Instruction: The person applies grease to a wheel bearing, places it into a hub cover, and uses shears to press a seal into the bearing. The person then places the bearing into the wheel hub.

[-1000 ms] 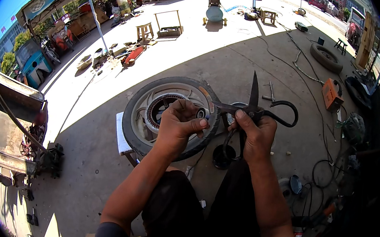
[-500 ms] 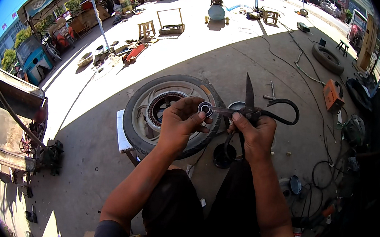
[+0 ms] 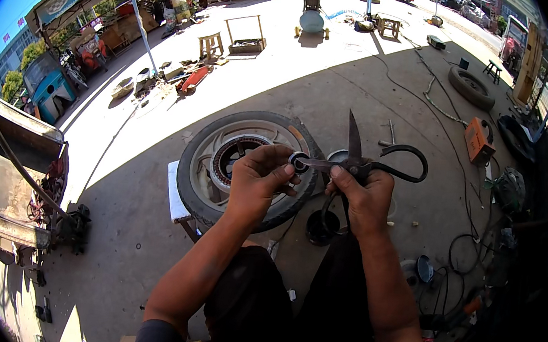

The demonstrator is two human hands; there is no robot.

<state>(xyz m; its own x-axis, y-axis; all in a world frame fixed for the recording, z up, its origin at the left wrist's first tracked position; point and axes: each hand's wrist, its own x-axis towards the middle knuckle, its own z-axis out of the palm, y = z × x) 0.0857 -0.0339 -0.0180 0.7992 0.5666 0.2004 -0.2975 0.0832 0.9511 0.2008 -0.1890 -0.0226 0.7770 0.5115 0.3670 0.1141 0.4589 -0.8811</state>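
Left hand [image 3: 258, 181] pinches a small round metal ring, bearing-like, [image 3: 299, 162] between thumb and fingertips, held up in front of the chest. Right hand [image 3: 366, 199] is closed around the large black-handled scissors [image 3: 359, 160] near the pivot, blades spread: one points straight up, the other lies flat with its tip at or inside the ring's bore; can't tell how deep. Both sit in the air above the wheel [image 3: 245, 168], which lies flat on a low support on the concrete. An orange box [image 3: 478, 140] and a loose tyre [image 3: 471, 87] lie well off to the right. My take on the prying/scraping step: brace the ring harder, thumb on the rim rather than across the bore, so a slip of the tip misses the fingers. Short, controlled twists from the right wrist, lever against the ring's inner edge, no stabbing. Watch the upright blade, it faces the head. Resting the ring on the tyre would be steadier than holding it free.
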